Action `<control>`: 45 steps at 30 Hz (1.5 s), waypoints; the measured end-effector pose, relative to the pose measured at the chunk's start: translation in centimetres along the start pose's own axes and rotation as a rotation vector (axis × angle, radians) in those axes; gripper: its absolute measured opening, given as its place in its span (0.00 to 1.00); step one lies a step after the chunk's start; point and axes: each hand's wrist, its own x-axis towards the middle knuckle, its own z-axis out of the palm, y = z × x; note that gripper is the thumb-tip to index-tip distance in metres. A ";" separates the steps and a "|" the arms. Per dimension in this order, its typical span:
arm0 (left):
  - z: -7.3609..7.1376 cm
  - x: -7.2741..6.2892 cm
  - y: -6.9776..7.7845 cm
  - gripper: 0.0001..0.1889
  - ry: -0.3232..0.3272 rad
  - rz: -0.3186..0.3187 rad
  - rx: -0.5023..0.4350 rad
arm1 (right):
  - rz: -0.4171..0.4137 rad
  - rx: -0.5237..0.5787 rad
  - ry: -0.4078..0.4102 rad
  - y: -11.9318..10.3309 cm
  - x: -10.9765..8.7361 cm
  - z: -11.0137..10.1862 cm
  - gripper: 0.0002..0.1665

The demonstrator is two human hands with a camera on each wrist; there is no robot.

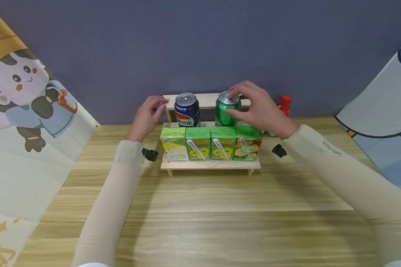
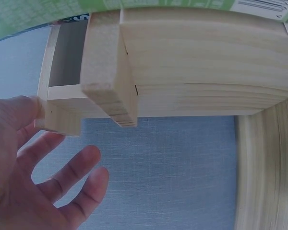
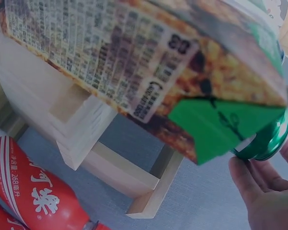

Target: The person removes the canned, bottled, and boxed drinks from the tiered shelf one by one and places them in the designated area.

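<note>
In the head view my right hand (image 1: 258,107) grips the green drink can (image 1: 223,115), thumb at its front and fingertips at its top rim. The right wrist view catches the can's bottom edge (image 3: 273,143) beside the fingers. My left hand (image 1: 146,116) is at the left end of the wooden tiered shelf (image 1: 208,164). Its thumb and index finger pinch the upper board's end (image 2: 62,120), with the other fingers spread. A blue cola can (image 1: 187,111) stands upright on the middle tier, left of the green can. Juice cartons hide both cans' bases in the head view.
Several juice cartons with straws, such as the yellow-green carton (image 1: 174,144) and the brown-green carton (image 1: 248,142), line the front tier. Red-capped cola bottles (image 3: 48,191) stand right of the shelf. A grey-blue panel (image 1: 200,44) rises behind the wooden table (image 1: 200,230).
</note>
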 end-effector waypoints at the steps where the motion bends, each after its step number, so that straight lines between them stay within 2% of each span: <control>1: 0.0 0.0 0.0 0.17 0.002 0.002 0.000 | 0.001 -0.003 0.001 0.0 0.0 0.0 0.19; 6: 0.1 0.1 0.0 0.17 0.011 0.007 -0.004 | 0.012 -0.001 -0.008 -0.1 0.0 0.1 0.20; 13: 0.1 0.1 0.0 0.17 0.006 0.006 -0.005 | 0.074 0.009 -0.045 -0.4 0.0 0.2 0.24; 21: 0.1 0.1 0.0 0.17 0.009 0.007 0.004 | 0.029 0.007 0.024 -0.3 -0.2 0.2 0.23; 29: 0.0 0.1 0.2 0.18 0.003 0.004 -0.001 | -0.033 0.003 0.105 -0.8 -0.3 -1.3 0.24; 45: 0.0 0.0 0.0 0.17 0.001 0.008 -0.007 | 0.021 -0.001 0.192 -1.4 -0.7 -4.3 0.25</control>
